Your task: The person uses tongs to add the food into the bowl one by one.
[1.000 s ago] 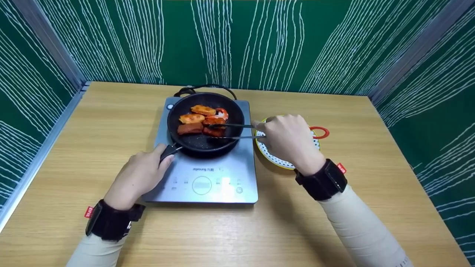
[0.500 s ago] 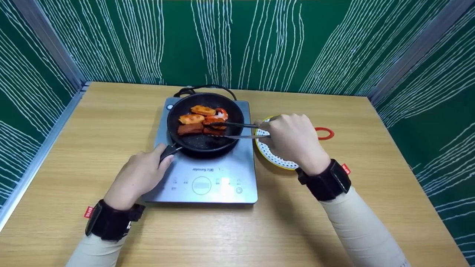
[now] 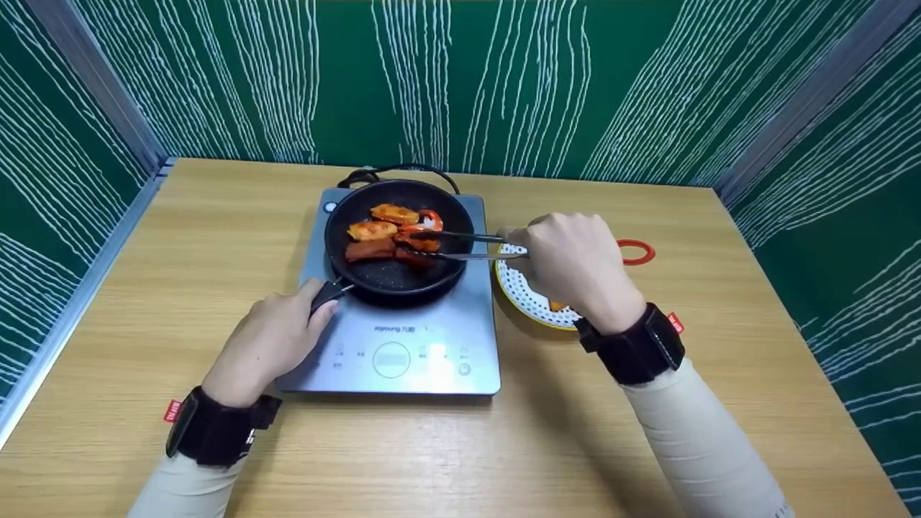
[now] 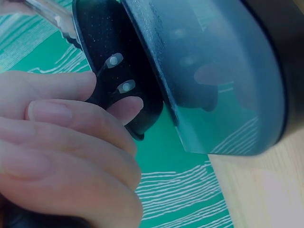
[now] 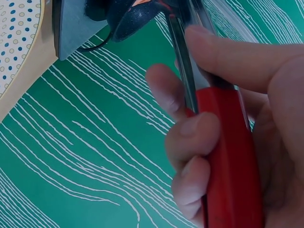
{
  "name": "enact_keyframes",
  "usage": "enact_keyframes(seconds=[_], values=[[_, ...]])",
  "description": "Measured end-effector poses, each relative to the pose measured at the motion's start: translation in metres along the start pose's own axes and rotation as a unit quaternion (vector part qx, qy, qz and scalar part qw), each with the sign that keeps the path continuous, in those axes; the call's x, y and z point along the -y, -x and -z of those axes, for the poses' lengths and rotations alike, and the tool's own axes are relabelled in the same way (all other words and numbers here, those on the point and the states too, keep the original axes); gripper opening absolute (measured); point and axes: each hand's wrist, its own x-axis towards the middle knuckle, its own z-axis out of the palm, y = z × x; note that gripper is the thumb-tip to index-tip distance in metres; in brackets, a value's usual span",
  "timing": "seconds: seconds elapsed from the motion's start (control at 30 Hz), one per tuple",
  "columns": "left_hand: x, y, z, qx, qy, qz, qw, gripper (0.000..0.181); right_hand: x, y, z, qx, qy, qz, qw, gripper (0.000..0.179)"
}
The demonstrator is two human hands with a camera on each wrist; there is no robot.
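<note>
My left hand (image 3: 270,342) grips the black handle (image 3: 327,296) of a frying pan (image 3: 381,279). My right hand (image 3: 575,259) holds tongs (image 3: 475,237) by their red handles (image 5: 230,156), fingers curled round them. The red loop (image 3: 637,252) at the tongs' end sticks out to the right. Inside the pan, the two metal tips are apart, at dark red pieces of food (image 3: 423,244) on the right. Two orange, browned pieces (image 3: 372,230) that look like chicken wings lie to the left, above a brown slab (image 3: 370,250). A curled red-and-white piece (image 3: 432,218) lies behind the tips.
Under the pan is a silver induction cooker (image 3: 460,309), with a black cord (image 3: 417,166) behind it. A dotted, yellow-rimmed plate (image 3: 529,306) stands to its right, partly covered by my right hand; an orange bit of food (image 3: 556,306) shows on it. Green panels (image 3: 496,86) enclose the table.
My right hand has shifted slightly right and back with the tongs, and their tips have come closer together. An orange bit on the plate has come into sight. My left hand stays put.
</note>
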Motion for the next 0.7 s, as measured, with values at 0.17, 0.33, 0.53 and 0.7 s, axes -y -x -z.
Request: enact_keyframes(seconds=[0.17, 0.33, 0.53, 0.7], values=[[0.0, 0.0, 0.0, 0.004, 0.002, 0.003, 1.0, 0.026, 0.003, -0.003, 0.003, 0.036, -0.001, -0.006, 0.9993, 0.028], [0.0, 0.001, 0.0, 0.009, 0.005, 0.007, 0.9999, 0.026, 0.007, -0.005, 0.004, 0.05, 0.002, -0.004, 0.9987, 0.023], [-0.001, 0.0, 0.001, 0.003, 0.002, 0.002, 1.0, 0.026, 0.01, -0.006, 0.0, 0.036, 0.005, 0.0, 0.9993, 0.023], [-0.001, 0.001, 0.0, -0.006, 0.002, -0.006, 1.0, 0.025, 0.011, -0.005, -0.008, 0.011, 0.003, 0.005, 0.9999, 0.019]])
